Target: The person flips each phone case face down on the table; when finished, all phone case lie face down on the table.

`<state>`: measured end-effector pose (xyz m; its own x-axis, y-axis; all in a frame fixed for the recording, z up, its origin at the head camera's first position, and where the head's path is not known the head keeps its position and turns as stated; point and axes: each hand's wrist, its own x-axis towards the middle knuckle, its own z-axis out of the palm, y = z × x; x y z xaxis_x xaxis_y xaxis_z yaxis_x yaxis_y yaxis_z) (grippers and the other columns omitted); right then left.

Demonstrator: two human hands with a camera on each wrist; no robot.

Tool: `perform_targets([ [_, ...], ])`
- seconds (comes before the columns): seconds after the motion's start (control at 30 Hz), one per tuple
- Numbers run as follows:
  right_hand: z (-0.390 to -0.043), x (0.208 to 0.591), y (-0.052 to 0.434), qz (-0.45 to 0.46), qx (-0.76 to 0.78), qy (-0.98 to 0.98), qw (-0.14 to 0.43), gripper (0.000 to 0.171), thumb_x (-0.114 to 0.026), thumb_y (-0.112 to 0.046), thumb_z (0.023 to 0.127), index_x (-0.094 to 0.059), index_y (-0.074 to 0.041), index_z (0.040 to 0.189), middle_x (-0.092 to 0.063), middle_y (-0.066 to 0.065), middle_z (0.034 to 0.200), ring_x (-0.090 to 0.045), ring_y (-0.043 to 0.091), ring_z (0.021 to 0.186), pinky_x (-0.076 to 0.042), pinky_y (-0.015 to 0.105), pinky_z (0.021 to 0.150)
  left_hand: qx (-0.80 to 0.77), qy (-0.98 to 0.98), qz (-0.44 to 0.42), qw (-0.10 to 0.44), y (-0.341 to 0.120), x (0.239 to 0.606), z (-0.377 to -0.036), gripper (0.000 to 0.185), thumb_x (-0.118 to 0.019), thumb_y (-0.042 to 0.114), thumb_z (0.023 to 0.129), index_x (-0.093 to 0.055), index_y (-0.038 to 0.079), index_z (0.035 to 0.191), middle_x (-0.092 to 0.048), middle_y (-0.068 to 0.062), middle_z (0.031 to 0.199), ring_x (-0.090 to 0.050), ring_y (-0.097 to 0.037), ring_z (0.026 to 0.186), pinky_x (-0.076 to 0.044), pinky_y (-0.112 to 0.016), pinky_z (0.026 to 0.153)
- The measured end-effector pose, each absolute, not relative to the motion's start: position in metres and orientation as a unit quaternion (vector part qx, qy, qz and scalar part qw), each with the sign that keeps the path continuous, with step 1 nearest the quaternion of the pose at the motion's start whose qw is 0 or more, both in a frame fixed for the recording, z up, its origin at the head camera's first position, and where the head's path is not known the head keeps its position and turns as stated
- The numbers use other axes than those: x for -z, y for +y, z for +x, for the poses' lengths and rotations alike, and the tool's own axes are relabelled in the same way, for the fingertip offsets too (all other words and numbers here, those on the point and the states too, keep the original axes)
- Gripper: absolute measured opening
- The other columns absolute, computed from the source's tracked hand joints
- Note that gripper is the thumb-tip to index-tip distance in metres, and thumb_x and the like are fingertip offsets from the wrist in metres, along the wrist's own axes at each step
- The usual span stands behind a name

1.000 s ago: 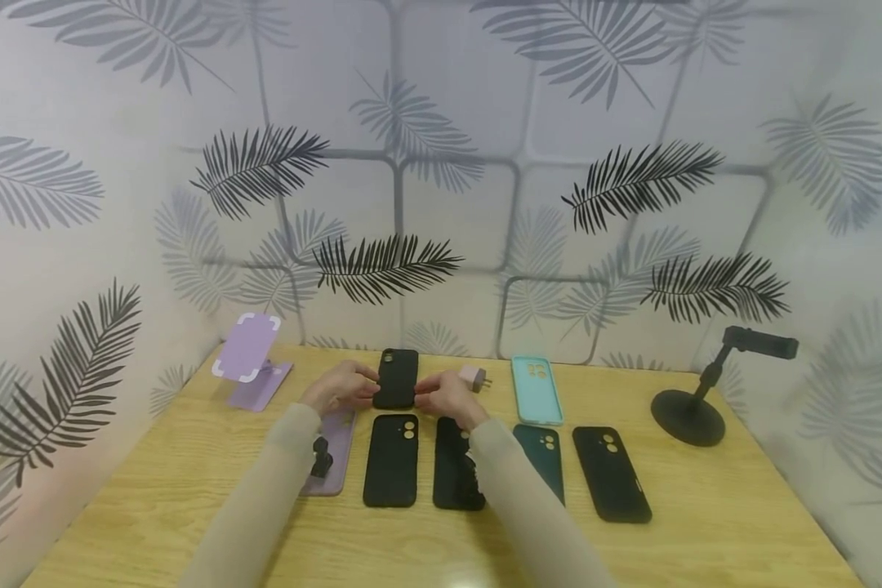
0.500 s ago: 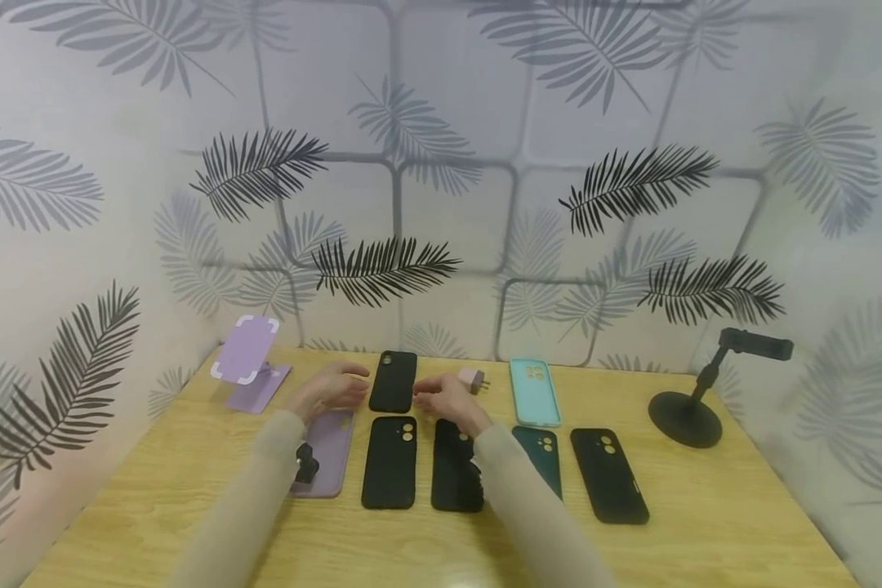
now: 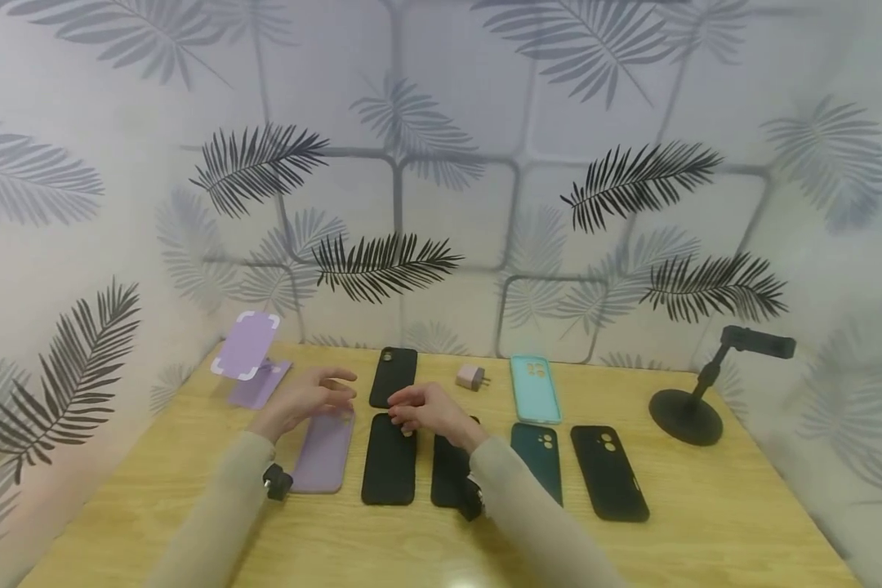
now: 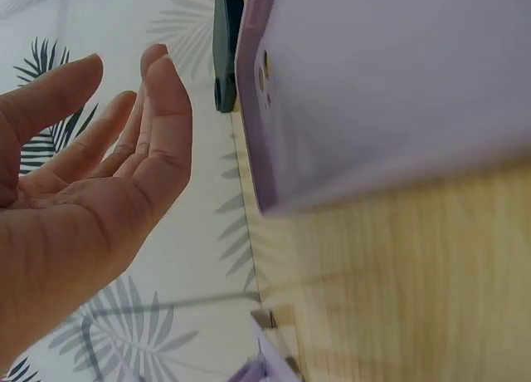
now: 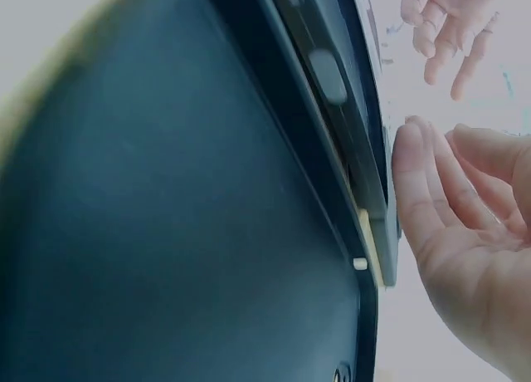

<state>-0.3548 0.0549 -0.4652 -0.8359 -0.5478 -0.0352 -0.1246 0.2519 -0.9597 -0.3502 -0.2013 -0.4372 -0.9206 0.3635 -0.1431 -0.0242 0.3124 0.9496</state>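
Note:
My left hand hovers open above the top of a lilac phone case and holds nothing; in the left wrist view its palm faces the lilac case. My right hand has relaxed fingers over the top end of a black case in the near row. In the right wrist view its fingertips lie at the edge of a dark case. Just beyond both hands, another black case lies flat and untouched.
The near row also holds a black case under my right forearm, a dark green case and a black case. Behind lie a pink charger, a teal case, a lilac stand and a black phone stand.
Both hands have let go of the far black case and drawn back toward me. The right hand has shifted left over the near black case.

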Motion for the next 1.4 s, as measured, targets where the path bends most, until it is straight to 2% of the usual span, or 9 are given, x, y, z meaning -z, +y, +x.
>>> perform_targets([
  [0.13,-0.337,0.462,0.046,-0.233,0.549,0.772,0.218,0.029,-0.06,-0.007,0.097,-0.064,0.004,0.123,-0.069,0.022,0.116,-0.071,0.022,0.094,-0.061,0.032,0.074,-0.561,0.806,0.108,0.153,-0.216,0.44,-0.335,0.052,-0.059,0.001,0.094,-0.04,-0.011,0.141,-0.052,-0.036,0.13,-0.065,-0.035,0.107,-0.057,-0.045,0.09],
  [0.23,-0.326,0.458,0.036,-0.237,0.553,0.76,0.245,0.028,-0.061,-0.007,0.097,-0.065,0.005,0.121,-0.069,0.022,0.115,-0.071,0.023,0.094,-0.061,0.031,0.072,-0.546,0.82,0.095,0.144,-0.226,0.441,-0.325,0.049,-0.06,0.001,0.093,-0.043,-0.012,0.137,-0.054,-0.034,0.126,-0.064,-0.031,0.104,-0.058,-0.044,0.088],
  [0.43,-0.307,0.459,0.016,-0.237,0.558,0.74,0.291,0.031,-0.062,-0.006,0.096,-0.064,0.005,0.124,-0.068,0.021,0.117,-0.07,0.026,0.095,-0.061,0.032,0.074,-0.494,0.859,0.056,0.126,-0.246,0.444,-0.3,0.048,-0.064,0.003,0.091,-0.045,-0.008,0.133,-0.05,-0.032,0.125,-0.061,-0.033,0.103,-0.059,-0.04,0.082],
  [0.7,-0.292,0.462,0.007,-0.229,0.553,0.744,0.297,0.031,-0.061,-0.003,0.095,-0.063,0.007,0.124,-0.069,0.019,0.11,-0.069,0.027,0.09,-0.061,0.033,0.072,-0.472,0.869,0.048,0.139,-0.259,0.453,-0.284,0.053,-0.066,-0.002,0.087,-0.043,-0.009,0.134,-0.049,-0.032,0.123,-0.06,-0.031,0.101,-0.061,-0.039,0.077],
  [0.97,-0.289,0.461,0.002,-0.225,0.555,0.742,0.3,0.029,-0.06,-0.001,0.095,-0.063,0.011,0.121,-0.068,0.022,0.111,-0.068,0.04,0.098,-0.062,0.035,0.071,-0.509,0.843,0.04,0.17,-0.25,0.454,-0.283,0.053,-0.063,-0.012,0.084,-0.042,-0.014,0.133,-0.053,-0.032,0.118,-0.064,-0.03,0.097,-0.062,-0.041,0.076],
  [1.2,-0.289,0.456,-0.002,-0.219,0.552,0.751,0.289,0.032,-0.06,-0.002,0.096,-0.06,0.012,0.125,-0.066,0.024,0.12,-0.069,0.039,0.098,-0.062,0.037,0.075,-0.528,0.827,0.04,0.187,-0.252,0.451,-0.29,0.057,-0.063,-0.008,0.087,-0.037,-0.014,0.138,-0.052,-0.032,0.119,-0.064,-0.028,0.095,-0.061,-0.042,0.079],
  [1.4,-0.289,0.456,-0.006,-0.224,0.553,0.743,0.303,0.034,-0.06,-0.003,0.096,-0.059,0.011,0.127,-0.068,0.023,0.118,-0.07,0.036,0.101,-0.061,0.039,0.081,-0.566,0.792,0.061,0.22,-0.263,0.449,-0.295,0.064,-0.065,-0.002,0.089,-0.031,-0.012,0.142,-0.053,-0.03,0.122,-0.065,-0.024,0.096,-0.059,-0.041,0.085],
])
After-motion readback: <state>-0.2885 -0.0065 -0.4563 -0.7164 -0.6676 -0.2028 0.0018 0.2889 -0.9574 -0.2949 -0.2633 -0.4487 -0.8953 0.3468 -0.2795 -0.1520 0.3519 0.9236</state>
